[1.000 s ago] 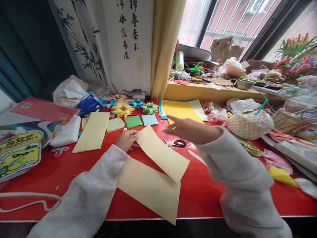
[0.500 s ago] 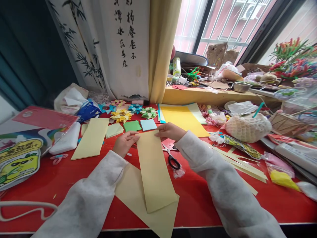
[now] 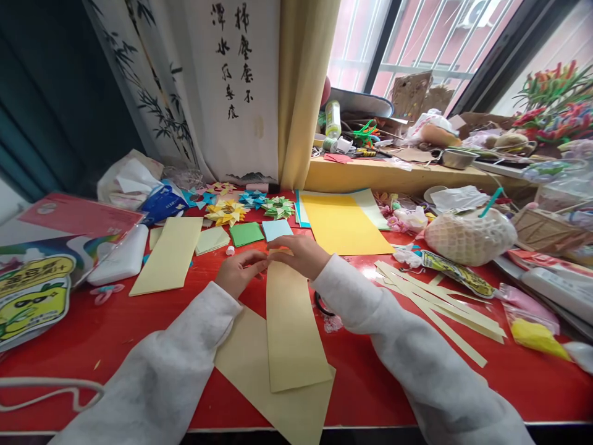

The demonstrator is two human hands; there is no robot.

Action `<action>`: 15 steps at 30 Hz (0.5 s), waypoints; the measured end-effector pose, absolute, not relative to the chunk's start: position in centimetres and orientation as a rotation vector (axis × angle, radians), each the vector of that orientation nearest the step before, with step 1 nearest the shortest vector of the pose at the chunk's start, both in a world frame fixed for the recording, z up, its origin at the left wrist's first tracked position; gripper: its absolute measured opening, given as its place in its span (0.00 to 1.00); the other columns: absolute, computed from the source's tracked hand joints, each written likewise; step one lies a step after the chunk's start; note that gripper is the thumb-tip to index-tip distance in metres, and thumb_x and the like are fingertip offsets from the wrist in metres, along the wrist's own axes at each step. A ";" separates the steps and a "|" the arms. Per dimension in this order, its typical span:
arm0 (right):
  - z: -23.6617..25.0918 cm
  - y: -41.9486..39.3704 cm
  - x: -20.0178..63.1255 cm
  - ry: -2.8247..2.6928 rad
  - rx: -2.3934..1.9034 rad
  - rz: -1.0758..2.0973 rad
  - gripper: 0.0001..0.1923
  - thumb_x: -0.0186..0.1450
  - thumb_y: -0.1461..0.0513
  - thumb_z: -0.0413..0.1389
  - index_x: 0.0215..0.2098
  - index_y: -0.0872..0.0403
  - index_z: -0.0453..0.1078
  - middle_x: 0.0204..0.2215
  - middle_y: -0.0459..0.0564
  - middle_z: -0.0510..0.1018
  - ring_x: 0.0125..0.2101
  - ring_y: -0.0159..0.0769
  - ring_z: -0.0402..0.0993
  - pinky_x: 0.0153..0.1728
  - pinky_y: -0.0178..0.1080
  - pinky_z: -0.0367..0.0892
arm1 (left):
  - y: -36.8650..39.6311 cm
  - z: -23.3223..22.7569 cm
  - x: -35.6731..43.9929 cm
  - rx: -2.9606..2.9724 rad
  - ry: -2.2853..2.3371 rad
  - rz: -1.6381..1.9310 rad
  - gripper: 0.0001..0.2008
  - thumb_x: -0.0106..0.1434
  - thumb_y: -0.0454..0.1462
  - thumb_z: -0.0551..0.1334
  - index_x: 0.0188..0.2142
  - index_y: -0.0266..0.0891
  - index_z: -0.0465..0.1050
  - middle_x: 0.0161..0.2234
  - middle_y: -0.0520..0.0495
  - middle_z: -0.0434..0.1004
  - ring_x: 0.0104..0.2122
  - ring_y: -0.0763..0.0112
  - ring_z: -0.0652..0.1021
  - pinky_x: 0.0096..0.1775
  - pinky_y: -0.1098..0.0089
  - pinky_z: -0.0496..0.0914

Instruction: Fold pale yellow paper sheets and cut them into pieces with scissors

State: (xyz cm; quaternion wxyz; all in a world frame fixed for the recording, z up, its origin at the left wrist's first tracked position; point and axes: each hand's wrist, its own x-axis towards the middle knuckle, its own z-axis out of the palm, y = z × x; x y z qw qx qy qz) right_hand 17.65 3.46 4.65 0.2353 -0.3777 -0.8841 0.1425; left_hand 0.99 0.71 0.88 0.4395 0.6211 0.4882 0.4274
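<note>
Both hands meet at the far end of a pale yellow paper strip (image 3: 291, 327) lying lengthwise on the red counter (image 3: 115, 327). The left hand (image 3: 238, 272) has its fingers curled, pinching the strip's top left corner; the right hand (image 3: 301, 253) lies mostly flat with fingers bent over the top edge, pressing it down. The strip rests on a second pale yellow sheet (image 3: 259, 377) that overhangs the near counter edge. Scissors (image 3: 322, 305) lie just right of the strip, largely hidden under the right sleeve. A further yellow sheet (image 3: 170, 253) lies to the left, beside a white bottle (image 3: 121, 256). Cut paper slivers (image 3: 435, 303) spread to the right. Beyond the hands: green and blue squares (image 3: 262, 232), folded paper stars (image 3: 252, 207), an orange-yellow sheet (image 3: 345, 225), and a net-wrapped fruit (image 3: 470, 235).
</note>
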 end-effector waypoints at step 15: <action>6.3 3.5 18.8 -2.061 -1.291 0.263 0.08 0.59 0.59 0.50 0.26 0.54 0.66 0.24 0.44 0.73 0.26 0.29 0.67 0.28 0.31 0.58 | -1.0 1.3 2.2 1.561 1.133 1.077 0.09 0.50 0.41 0.61 0.26 0.37 0.70 0.25 0.50 0.73 0.26 0.70 0.73 0.31 0.71 0.69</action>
